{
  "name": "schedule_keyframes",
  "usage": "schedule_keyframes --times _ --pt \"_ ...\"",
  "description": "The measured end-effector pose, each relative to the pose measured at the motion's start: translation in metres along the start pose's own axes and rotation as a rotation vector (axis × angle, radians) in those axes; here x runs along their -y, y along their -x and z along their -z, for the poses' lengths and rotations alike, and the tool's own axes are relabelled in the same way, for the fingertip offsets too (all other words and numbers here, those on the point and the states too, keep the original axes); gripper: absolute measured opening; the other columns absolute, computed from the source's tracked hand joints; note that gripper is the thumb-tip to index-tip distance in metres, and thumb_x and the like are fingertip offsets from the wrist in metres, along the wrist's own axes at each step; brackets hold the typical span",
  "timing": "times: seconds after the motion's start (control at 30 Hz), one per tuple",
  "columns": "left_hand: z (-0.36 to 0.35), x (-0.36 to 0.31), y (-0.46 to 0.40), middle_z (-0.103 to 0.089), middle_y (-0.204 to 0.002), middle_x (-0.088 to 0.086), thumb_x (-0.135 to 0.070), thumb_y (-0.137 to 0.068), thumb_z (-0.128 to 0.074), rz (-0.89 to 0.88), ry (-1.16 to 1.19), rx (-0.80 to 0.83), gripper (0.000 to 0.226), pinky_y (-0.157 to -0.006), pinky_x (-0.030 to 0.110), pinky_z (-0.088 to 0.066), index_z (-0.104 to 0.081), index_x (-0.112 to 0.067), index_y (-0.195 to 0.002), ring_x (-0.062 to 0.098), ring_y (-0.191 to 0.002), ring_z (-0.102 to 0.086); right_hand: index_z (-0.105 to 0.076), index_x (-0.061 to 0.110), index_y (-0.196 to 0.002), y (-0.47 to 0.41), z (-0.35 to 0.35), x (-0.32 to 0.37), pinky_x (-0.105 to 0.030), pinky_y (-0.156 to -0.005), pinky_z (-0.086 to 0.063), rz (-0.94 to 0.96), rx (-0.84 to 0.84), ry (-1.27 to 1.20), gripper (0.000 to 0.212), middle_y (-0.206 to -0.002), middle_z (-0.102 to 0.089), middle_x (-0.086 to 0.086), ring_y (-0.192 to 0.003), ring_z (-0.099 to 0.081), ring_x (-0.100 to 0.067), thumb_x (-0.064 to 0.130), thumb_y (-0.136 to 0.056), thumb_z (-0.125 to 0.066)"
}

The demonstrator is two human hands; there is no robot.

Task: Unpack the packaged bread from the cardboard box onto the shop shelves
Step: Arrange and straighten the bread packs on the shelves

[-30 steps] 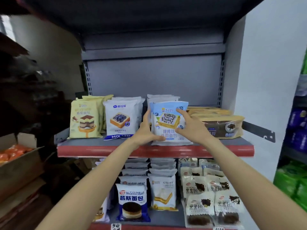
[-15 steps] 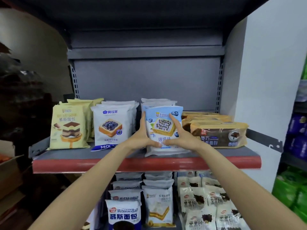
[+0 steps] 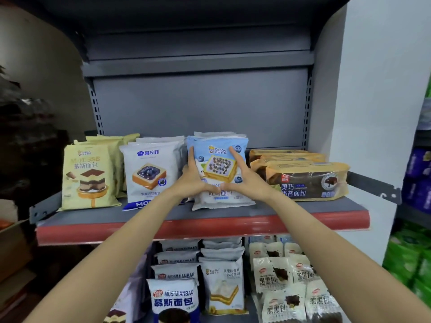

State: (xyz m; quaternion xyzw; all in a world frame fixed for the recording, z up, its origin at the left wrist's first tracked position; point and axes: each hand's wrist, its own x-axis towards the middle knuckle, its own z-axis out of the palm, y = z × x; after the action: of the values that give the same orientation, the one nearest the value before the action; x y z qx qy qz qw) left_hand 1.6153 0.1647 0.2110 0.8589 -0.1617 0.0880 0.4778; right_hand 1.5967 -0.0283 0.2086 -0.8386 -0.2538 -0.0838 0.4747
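Clearly both hands work as a pair on the blue blueberry bread packet [image 3: 219, 173], which stands on the upper shelf [image 3: 163, 216] at the head of its own row. The left hand [image 3: 190, 183] and right hand [image 3: 245, 180] lie flat on its face, fingers straight and spread, thumbs nearly meeting low down; neither curls round it, so this reads as pressing it upright and back against the packets behind. It sits between the white blueberry toast packet [image 3: 151, 174] and the stack of brown chocolate bread packs [image 3: 303, 180], just beside each, so sideways room is slight. Its lower seam lies near the shelf's red front lip [image 3: 326, 221], with a strip of bare grey shelf between. Above the rows the back panel [image 3: 200, 106] is open, leaving free room to lift away. At far left a cardboard box [image 3: 12, 248] shows only its edge
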Motion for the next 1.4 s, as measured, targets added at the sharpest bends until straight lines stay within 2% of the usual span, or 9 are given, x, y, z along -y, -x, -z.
schedule_keyframes --times 0.2,0.4,0.5,0.63,0.73,0.87,1.13,1.27,1.4 --pt "-0.003 -0.015 -0.001 -0.045 -0.140 -0.004 0.001 -0.064 -0.083 0.033 0.237 -0.077 0.136 -0.103 0.034 -0.042 0.020 -0.031 -0.147 0.015 -0.122 -0.050 -0.013 0.041 -0.145 -0.010 0.005 0.002 -0.028 -0.089 -0.052 -0.058 0.016 -0.384 0.092 -0.138 -0.040 0.009 -0.111 -0.057 -0.009 0.008 -0.082 -0.070" --pt "-0.009 -0.009 0.016 -0.041 -0.134 -0.015 0.013 -0.064 -0.077 -0.229 0.229 -0.123 0.127 -0.081 0.012 -0.049 0.011 -0.040 -0.139 -0.010 -0.110 -0.055 -0.004 0.049 -0.142 0.009 0.002 0.003 -0.031 -0.105 -0.040 0.153 0.032 -0.154 0.102 -0.137 -0.030 0.028 -0.126 -0.045 -0.008 0.014 -0.078 -0.075" --pt "-0.008 -0.007 0.015 -0.037 -0.134 -0.023 0.005 -0.066 -0.080 -0.278 0.137 -0.136 0.123 -0.086 0.011 -0.047 0.010 -0.049 -0.130 -0.013 -0.115 -0.050 0.001 0.057 -0.140 0.007 0.000 -0.002 -0.038 -0.111 -0.031 0.241 -0.048 0.033 0.102 -0.154 -0.022 0.007 -0.137 -0.031 -0.016 0.025 -0.078 -0.073" --pt "-0.010 -0.014 0.012 -0.029 -0.152 -0.006 -0.021 -0.072 -0.081 -0.193 -0.030 -0.136 0.131 -0.108 0.034 -0.038 0.031 -0.033 -0.139 0.005 -0.131 -0.041 0.008 0.068 -0.130 -0.010 -0.001 -0.008 -0.041 -0.099 -0.047 0.098 -0.065 0.076 0.105 -0.143 -0.034 -0.015 -0.115 -0.055 -0.023 0.022 -0.078 -0.071" --pt "-0.016 -0.010 0.017 -0.025 -0.153 -0.010 -0.026 -0.080 -0.074 -0.166 -0.107 -0.165 0.123 -0.105 0.032 -0.039 0.035 -0.027 -0.139 0.008 -0.131 -0.041 0.012 0.061 -0.135 -0.007 0.001 -0.012 -0.033 -0.097 -0.046 0.074 0.023 0.186 0.113 -0.153 -0.015 -0.011 -0.117 -0.052 -0.026 0.017 -0.075 -0.073" --pt "-0.018 -0.005 0.026 -0.032 -0.126 -0.036 -0.007 -0.067 -0.083 -0.084 0.013 -0.089 0.140 -0.101 0.025 -0.041 0.035 -0.032 -0.137 -0.004 -0.113 -0.048 0.016 0.059 -0.135 0.005 0.002 -0.012 -0.039 -0.092 -0.052 0.092 0.125 0.217 0.122 -0.156 0.013 -0.006 -0.137 -0.030 -0.027 0.011 -0.071 -0.075" --pt "-0.010 -0.003 0.024 -0.034 -0.140 -0.014 0.011 -0.061 -0.080 -0.063 0.088 -0.055 0.144 -0.097 0.037 -0.049 0.029 -0.038 -0.141 0.009 -0.120 -0.051 0.026 0.053 -0.136 0.003 -0.022 -0.001 -0.036 -0.104 -0.039 0.005 0.103 0.239 0.124 -0.148 0.030 -0.023 -0.138 -0.028 -0.039 0.018 -0.074 -0.076" --pt "-0.007 -0.004 0.020 -0.039 -0.144 -0.005 0.013 -0.060 -0.080 -0.017 0.143 -0.060 0.147 -0.105 0.044 -0.042 0.036 -0.032 -0.138 0.014 -0.128 -0.046 0.016 0.057 -0.137 0.002 -0.016 -0.003 -0.037 -0.105 -0.038 0.016 0.051 0.162 0.121 -0.153 0.018 -0.019 -0.140 -0.024 -0.033 0.025 -0.070 -0.080" --pt "-0.009 -0.010 0.014 -0.044 -0.120 -0.029 0.011 -0.062 -0.080 -0.024 0.088 -0.003 0.145 -0.097 0.025 -0.046 0.036 -0.028 -0.139 -0.001 -0.114 -0.050 0.013 0.065 -0.131 0.002 -0.005 -0.007 -0.036 -0.110 -0.033 0.051 0.056 0.116 0.123 -0.155 0.006 -0.010 -0.142 -0.018 -0.026 0.022 -0.067 -0.082"
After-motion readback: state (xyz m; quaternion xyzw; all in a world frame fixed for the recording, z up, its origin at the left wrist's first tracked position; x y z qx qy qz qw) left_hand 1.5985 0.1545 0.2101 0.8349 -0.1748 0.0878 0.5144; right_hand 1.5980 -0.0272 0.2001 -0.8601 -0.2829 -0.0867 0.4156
